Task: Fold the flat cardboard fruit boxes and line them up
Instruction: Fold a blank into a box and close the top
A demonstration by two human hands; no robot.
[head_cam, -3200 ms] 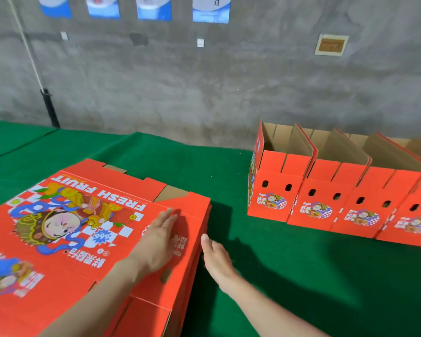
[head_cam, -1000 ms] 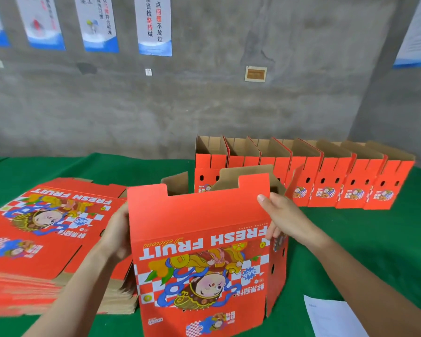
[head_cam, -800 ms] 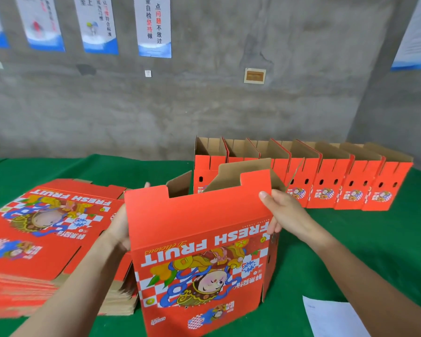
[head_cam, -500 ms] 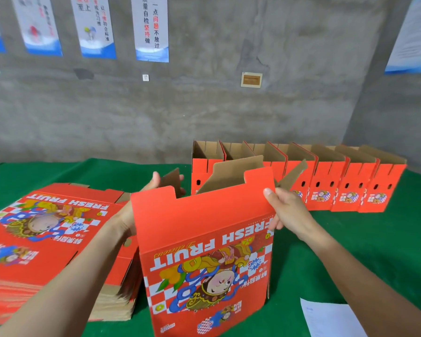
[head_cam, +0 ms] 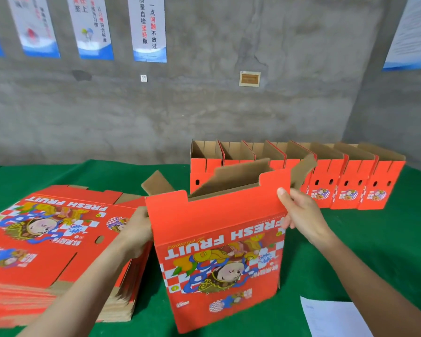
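Half-opened box [head_cam: 219,239] stands on the table [head_cam: 374,239] beside the flat stack [head_cam: 46,234]. Right hand [head_cam: 301,215] pinches its top corner; left hand [head_cam: 137,229] sits at the left edge (fingers hidden, can't tell grip). Probably light, stiffish cardboard: hold edges, not flaps.

- On my feed the upright box [head_cam: 216,242] is orange-red, its front printed with white "FRESH FRUIT" lettering, a cartoon figure in yellow and blue, and a red-and-white chequer; its inside is brown.
- The stack of flat boxes [head_cam: 46,234] carries the same print on orange-red, with brown edges.
- The row of folded boxes [head_cam: 350,183] is orange-red outside, brown inside.
- The table cloth [head_cam: 374,239] is green, the paper sheet [head_cam: 333,317] white.
- The wall [head_cam: 204,113] is mottled grey; its posters [head_cam: 148,27] are white with blue bottoms.
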